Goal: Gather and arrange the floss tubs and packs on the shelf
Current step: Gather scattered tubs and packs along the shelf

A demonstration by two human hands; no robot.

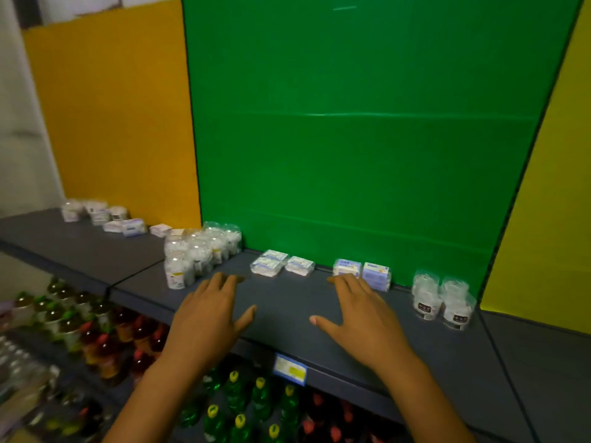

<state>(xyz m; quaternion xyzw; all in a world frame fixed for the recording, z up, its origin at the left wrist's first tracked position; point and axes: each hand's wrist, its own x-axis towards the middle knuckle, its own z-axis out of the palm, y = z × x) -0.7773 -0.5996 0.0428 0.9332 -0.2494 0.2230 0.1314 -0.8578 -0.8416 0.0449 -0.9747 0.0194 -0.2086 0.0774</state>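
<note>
Grey shelf [287, 318], green backboard [351, 139], yellow side panels [121, 116].

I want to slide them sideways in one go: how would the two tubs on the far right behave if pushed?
The right tubs look tall, clear and thin-walled, so probably light and apt to tip if pushed high. Their round sides may let them turn apart.

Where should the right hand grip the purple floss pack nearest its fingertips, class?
Probably across its two short side faces, coming from the front: the purple floss pack stands upright against the green back panel, and the right hand is already open before it.
</note>
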